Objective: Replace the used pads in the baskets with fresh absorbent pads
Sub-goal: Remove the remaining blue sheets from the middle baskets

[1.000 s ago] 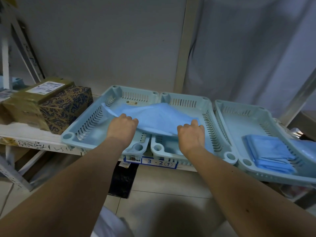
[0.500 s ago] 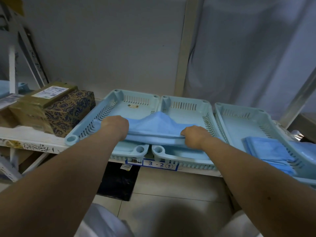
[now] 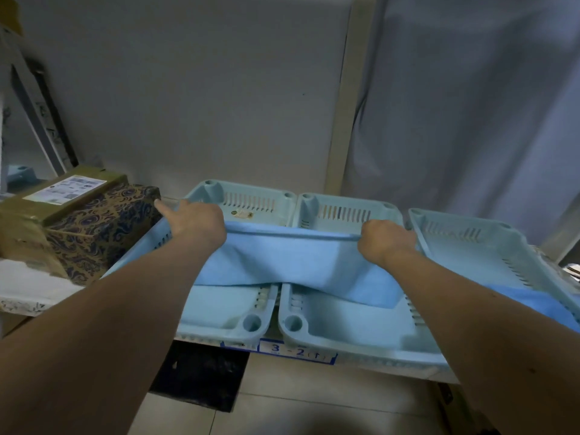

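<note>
Head view: the left hand [image 3: 197, 222] and right hand [image 3: 387, 241] each clamp an end of a blue pad [image 3: 292, 263] stretched over two pale baskets [image 3: 354, 332] at 12 o'clock. The shelf label [image 3: 296, 353] below reads "3-2". A patterned box [image 3: 103, 226] sits at 10 o'clock.

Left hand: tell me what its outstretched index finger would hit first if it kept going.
Probably the patterned box. The left hand points its finger up-left at that box's near corner; whether they already touch is unclear.
</note>
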Demonstrator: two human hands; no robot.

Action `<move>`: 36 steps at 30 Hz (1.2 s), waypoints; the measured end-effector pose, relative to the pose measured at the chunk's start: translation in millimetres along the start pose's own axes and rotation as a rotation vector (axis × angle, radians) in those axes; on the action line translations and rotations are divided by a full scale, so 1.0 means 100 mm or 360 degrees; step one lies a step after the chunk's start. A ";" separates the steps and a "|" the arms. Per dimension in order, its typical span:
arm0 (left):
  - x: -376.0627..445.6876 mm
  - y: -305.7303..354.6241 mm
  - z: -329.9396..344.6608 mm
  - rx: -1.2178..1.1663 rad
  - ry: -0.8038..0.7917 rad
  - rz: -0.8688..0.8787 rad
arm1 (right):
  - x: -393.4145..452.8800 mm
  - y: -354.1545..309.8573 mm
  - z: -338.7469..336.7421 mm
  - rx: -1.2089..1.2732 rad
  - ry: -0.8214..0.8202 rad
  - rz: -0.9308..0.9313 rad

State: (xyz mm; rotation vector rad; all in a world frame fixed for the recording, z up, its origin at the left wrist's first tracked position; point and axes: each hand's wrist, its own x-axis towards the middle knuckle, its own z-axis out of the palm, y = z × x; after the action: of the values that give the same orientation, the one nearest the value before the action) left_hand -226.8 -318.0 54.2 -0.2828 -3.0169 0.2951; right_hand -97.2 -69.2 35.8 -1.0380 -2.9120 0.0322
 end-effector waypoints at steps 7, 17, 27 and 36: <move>0.50 0.14 0.38 -0.0129 -0.0106 -0.0231 | 0.45 0.04 0.36 0.0003 0.0085 0.0245; 0.92 0.32 0.86 -0.0440 -0.0200 -0.0487 | 0.77 0.17 0.79 0.0517 -0.0095 0.0468; 0.77 0.42 1.06 -0.0854 0.0019 -0.0686 | 0.49 -0.08 0.88 0.0419 0.0558 0.0190; 0.72 0.82 0.89 -0.0698 0.0107 0.0806 | 0.52 -0.67 0.93 0.0502 0.0191 -0.0380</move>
State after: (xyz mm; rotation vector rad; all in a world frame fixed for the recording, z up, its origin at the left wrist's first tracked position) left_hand -292.8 -241.1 -43.3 -1.0672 -2.8603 -0.3462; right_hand -184.9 -88.4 -52.8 -0.6196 -2.7775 0.3903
